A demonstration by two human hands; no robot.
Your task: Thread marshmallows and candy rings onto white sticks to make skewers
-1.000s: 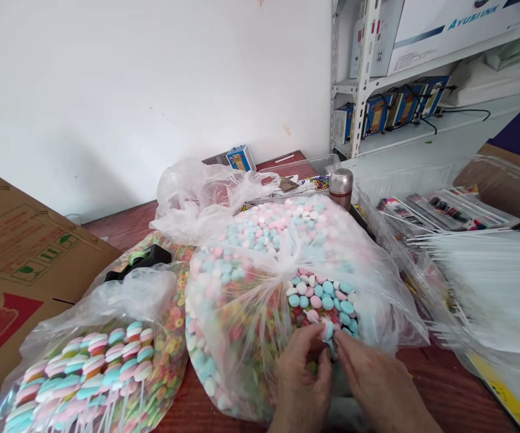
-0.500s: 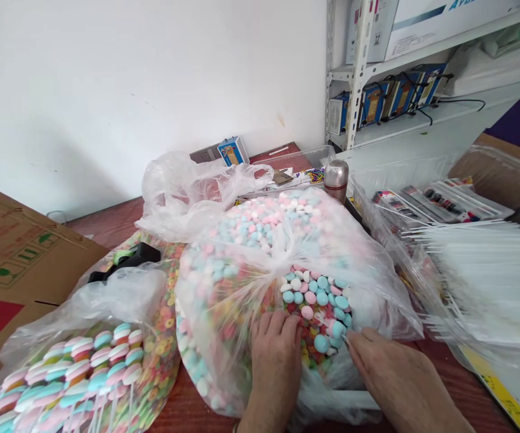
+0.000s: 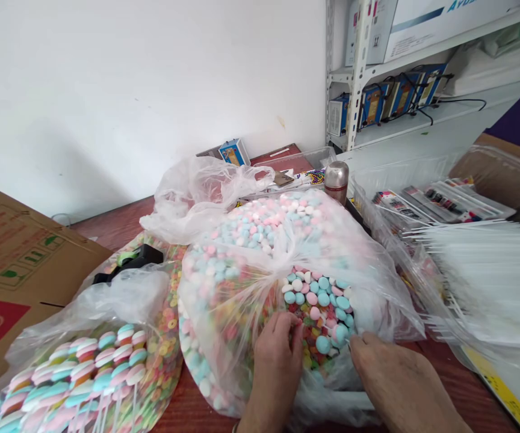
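Observation:
A large clear plastic bag (image 3: 242, 288) of pink, white and blue button-shaped candies (image 3: 318, 291) lies in front of me, its film gathered at the middle. Through its opening, red, yellow and green gummies (image 3: 312, 346) show beside the candies. My left hand (image 3: 278, 361) is closed at the left side of this opening, thumb and forefinger pinched over the gummies; what they hold is too small to make out. At the opening's right edge, my right hand (image 3: 390, 373) has its fingers pressed together against the candies and film. Its fingertips are partly hidden.
At left, a bag of candy skewers (image 3: 74, 373) rests on gummy rings, with a black tape dispenser (image 3: 140, 257) behind. A cardboard box (image 3: 20, 264) stands beyond. White sticks (image 3: 485, 270) fill the right side. A metal-capped bottle (image 3: 336, 175) stands behind the bag.
My left hand has shifted slightly right, its fingers drawn closer into a pinch. My right hand has moved slightly right, away from the candies. The view has shifted a little.

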